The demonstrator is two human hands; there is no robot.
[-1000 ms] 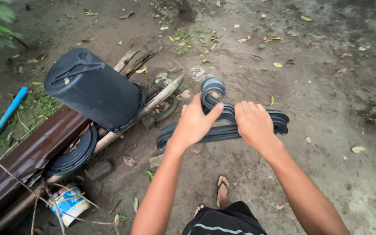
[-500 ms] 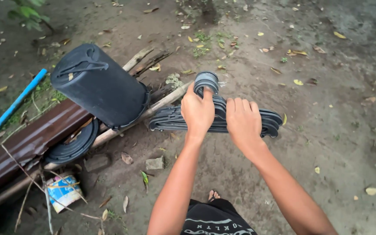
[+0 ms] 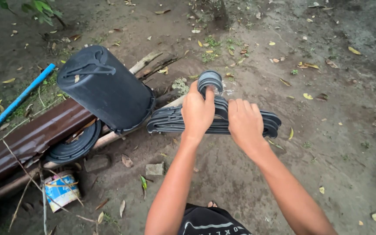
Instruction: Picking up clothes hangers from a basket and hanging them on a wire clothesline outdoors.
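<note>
Fingers of the left hand (image 3: 198,112) were curled tight around the neck of a bundle of dark plastic hangers (image 3: 166,120), just below the stacked hooks (image 3: 209,81) that stood above the knuckles at centre frame. The right hand (image 3: 245,122) was closed over the bundle's right half, fingers draped across the top bars, the rounded right end poking out past them. The bundle was held level above bare dirt ground (image 3: 327,143). At left, a black bin (image 3: 105,89) lay tipped on a rusty metal sheet (image 3: 35,139), a blue pipe (image 3: 16,102) farther left.
</note>
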